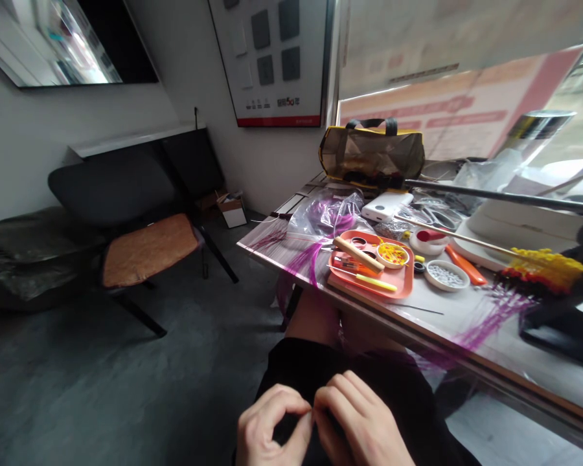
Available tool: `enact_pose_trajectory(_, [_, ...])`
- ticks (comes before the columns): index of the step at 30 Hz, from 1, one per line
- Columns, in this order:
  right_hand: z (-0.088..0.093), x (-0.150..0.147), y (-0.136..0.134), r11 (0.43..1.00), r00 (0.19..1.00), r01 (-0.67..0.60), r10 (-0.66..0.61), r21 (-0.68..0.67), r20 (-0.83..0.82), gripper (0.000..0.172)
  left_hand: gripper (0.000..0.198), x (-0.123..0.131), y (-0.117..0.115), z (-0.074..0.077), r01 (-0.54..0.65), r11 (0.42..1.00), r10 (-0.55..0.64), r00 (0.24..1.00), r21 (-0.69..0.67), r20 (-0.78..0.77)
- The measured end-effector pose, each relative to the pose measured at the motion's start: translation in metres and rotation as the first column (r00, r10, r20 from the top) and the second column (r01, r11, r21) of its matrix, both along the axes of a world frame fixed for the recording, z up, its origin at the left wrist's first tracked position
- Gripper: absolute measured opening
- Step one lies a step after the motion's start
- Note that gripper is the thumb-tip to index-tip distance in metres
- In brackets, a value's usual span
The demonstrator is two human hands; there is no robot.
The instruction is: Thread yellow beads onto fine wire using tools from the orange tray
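White walls (24,129) and a grey floor (126,388); a dark chair (126,220) with a brown seat stands left, daylight enters through the window (466,65) behind the table (466,317).

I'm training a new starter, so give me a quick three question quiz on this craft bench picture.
1. True or false: the left hand and right hand rest on the table.
2. What colour is the tray? A orange, B blue, C green.
3. What colour are the loose strands on the table?

Key: 1 false, they meet fingertip to fingertip over the lap. 2 A. 3 purple.
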State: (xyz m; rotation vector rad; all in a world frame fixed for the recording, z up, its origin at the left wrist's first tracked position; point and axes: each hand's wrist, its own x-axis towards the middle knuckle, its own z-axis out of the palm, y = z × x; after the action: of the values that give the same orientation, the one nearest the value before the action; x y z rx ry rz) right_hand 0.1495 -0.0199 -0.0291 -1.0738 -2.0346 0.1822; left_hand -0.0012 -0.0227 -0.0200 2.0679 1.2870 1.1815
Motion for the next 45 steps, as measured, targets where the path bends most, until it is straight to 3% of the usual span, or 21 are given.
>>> enact_pose_trajectory(11, [0.006,-0.002,0.001,0.999,0.998,0.002,0.000,0.039,-0.061,0.019,0.016,0.003,-0.002,-0.002,-0.053,0.999,0.052,0.998,0.010,0.046])
enact_pose_trajectory(21, [-0.003,-0.001,-0.003,0.997,0.997,-0.038,0.033,-0.073,-0.067,0.016,0.015,0.006,-0.006,-0.009,-0.102,0.995,0.100,0.993,0.021,0.069])
enact_pose_trajectory(27, [-0.001,0.000,-0.004,0.989,0.975,0.073,-0.098,-0.129,-0.199,0.010,0.014,0.005,-0.003,-0.005,-0.131,0.991,0.131,0.988,-0.010,0.077])
enact_pose_trajectory(35, [0.002,-0.002,-0.002,0.994,0.986,0.043,-0.059,-0.105,-0.154,0.019,0.013,0.006,-0.004,-0.006,-0.139,0.990,0.137,0.988,0.030,0.073])
enact_pose_trajectory(41, [0.002,0.001,-0.001,0.989,0.973,0.101,-0.121,-0.109,-0.199,0.010,0.012,0.006,-0.003,-0.006,-0.158,0.986,0.156,0.987,0.055,0.039])
enact_pose_trajectory(45, [0.001,-0.001,0.001,0.995,0.988,0.023,-0.038,-0.102,-0.149,0.019,0.013,0.003,0.000,0.001,-0.094,0.990,0.098,0.995,0.105,-0.031])
